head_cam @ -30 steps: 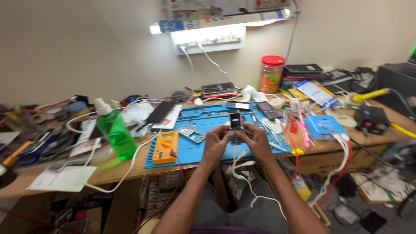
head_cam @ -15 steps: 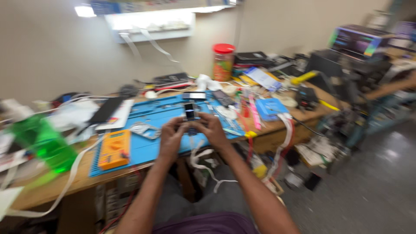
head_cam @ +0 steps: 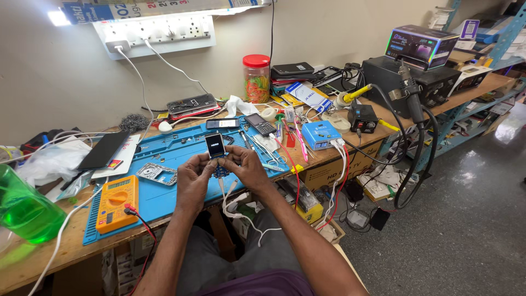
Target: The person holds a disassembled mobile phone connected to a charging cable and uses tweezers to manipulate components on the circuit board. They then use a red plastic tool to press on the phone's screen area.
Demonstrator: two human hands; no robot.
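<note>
Left hand [head_cam: 193, 178] and right hand [head_cam: 245, 167] both grip a small phone [head_cam: 215, 146] with lit screen above the blue mat [head_cam: 181, 148], its metal frame [head_cam: 156, 174] lying detached at nine o'clock, reassembly unfinished

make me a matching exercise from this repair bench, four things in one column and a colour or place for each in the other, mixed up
Things:
1. small phone
2. multimeter
3. jar
4. squeeze bottle

Colour or place:
A. green, at the bench's left end
B. red lid, standing near the wall
C. held up between the left hand and the right hand
D. orange, lying on the blue mat

Pairs: 1-C, 2-D, 3-B, 4-A
</note>
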